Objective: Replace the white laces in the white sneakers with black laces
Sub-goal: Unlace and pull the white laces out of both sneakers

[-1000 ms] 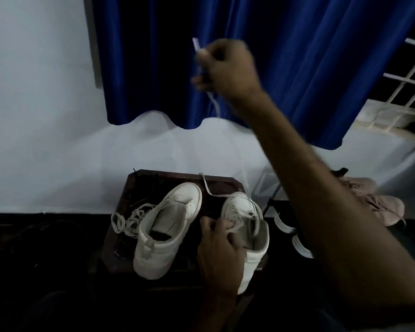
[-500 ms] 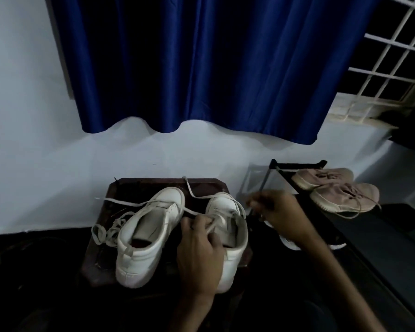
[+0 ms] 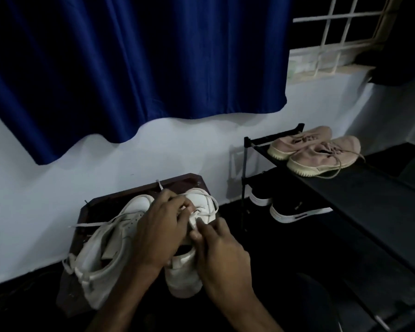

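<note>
Two white sneakers stand on a small dark wooden stool. The left sneaker has its white lace pulled loose, trailing over the stool's left side. My left hand lies over the right sneaker, fingers curled on its tongue and lace area. My right hand pinches a strand of the white lace just above that shoe's eyelets. A loop of lace arcs over the shoe's toe. No black lace is in view.
A black shoe rack stands to the right, with a pair of beige sneakers on top and black shoes with white soles below. A blue curtain hangs on the white wall behind. The floor is dark.
My right hand came down from high in front of the curtain to the right sneaker and now pinches its lace. The view shifted to the right.
</note>
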The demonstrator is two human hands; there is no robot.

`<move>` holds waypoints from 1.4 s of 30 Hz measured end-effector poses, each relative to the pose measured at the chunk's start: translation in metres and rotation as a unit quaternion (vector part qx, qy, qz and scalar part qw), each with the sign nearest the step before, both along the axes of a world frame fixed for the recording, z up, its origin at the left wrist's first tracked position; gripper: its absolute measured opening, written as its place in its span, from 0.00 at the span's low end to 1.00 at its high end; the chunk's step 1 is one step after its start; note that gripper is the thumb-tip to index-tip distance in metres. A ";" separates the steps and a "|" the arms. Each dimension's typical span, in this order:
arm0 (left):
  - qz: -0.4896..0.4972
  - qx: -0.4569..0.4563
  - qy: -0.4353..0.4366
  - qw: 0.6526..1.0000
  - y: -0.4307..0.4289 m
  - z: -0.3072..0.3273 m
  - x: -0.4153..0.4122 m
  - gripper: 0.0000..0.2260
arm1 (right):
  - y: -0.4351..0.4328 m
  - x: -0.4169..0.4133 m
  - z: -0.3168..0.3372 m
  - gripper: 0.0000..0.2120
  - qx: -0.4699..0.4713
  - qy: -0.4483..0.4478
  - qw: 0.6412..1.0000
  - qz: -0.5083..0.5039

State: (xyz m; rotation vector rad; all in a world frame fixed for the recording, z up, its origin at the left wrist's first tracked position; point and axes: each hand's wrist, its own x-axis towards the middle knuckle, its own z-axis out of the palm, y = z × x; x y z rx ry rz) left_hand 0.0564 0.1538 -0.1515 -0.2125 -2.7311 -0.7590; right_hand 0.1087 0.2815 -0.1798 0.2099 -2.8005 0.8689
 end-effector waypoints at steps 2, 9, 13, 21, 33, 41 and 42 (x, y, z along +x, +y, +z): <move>-0.036 -0.042 -0.070 0.996 -0.002 0.007 -0.016 0.06 | -0.005 0.006 0.001 0.29 -0.001 0.000 1.000 0.008; -0.097 -0.134 -0.177 0.970 -0.008 0.033 -0.044 0.08 | -0.009 0.005 0.000 0.27 -0.027 -0.042 0.999 0.022; -0.107 -0.263 -0.116 0.952 -0.001 0.039 -0.041 0.05 | -0.008 0.006 0.003 0.26 -0.053 -0.056 0.997 0.027; -0.053 -0.346 0.017 0.937 0.005 0.031 -0.031 0.07 | -0.007 0.009 0.009 0.19 -0.082 -0.088 0.992 0.020; -0.012 -0.066 0.008 0.998 -0.022 0.029 -0.030 0.06 | -0.008 0.005 0.003 0.19 -0.149 -0.097 0.984 0.017; -0.063 -0.206 -0.068 0.974 -0.007 0.029 -0.027 0.05 | -0.008 0.006 0.003 0.19 -0.140 -0.103 0.984 0.021; -0.057 -0.220 -0.051 0.973 -0.006 0.028 -0.028 0.05 | -0.007 0.005 0.003 0.19 -0.139 -0.103 0.985 0.022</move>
